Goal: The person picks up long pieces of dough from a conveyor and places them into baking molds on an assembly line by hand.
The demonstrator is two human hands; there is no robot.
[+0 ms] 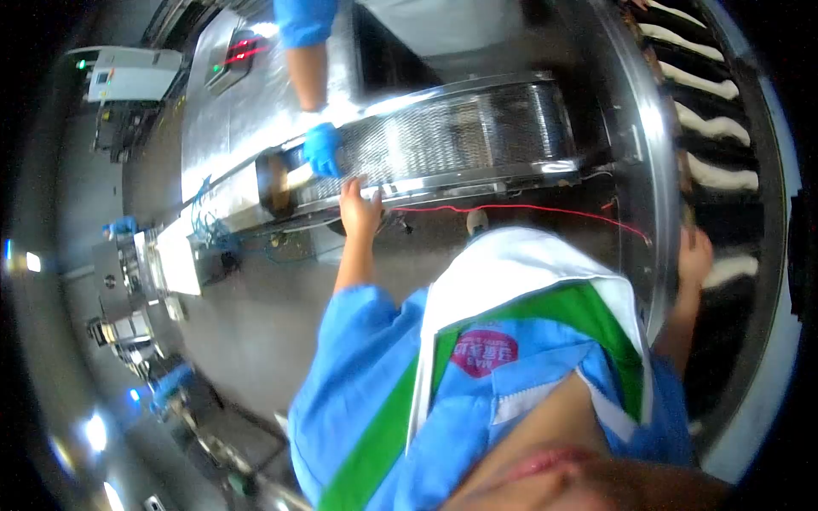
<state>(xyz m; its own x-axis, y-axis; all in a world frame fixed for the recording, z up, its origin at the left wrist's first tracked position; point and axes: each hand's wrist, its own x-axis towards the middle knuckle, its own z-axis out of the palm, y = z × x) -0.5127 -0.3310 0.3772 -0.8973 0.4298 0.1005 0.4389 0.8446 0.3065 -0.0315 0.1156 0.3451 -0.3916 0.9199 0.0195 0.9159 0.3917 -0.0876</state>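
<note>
My left hand [360, 211] is raised beside the near rail of a metal mesh conveyor [443, 136]. Its thumb and fingers are apart, with nothing visible in them. Close to it, another person's blue-gloved hand [322, 150] reaches down at the conveyor's left end, by a pale piece [298, 175]. On the other side, my right hand [695, 257] is at the edge of a dark belt [724, 221], beside a long white dough-like strip [731, 269]. Blur and the angle hide its fingers. Several similar strips [722, 174] lie spaced apart along that belt.
A steel rail [648, 111] runs along the dark belt. A red cord [511, 207] stretches below the mesh conveyor. A steel table [230, 119] carries a box with a red display [234, 60]. More machines [128, 281] stand at the left.
</note>
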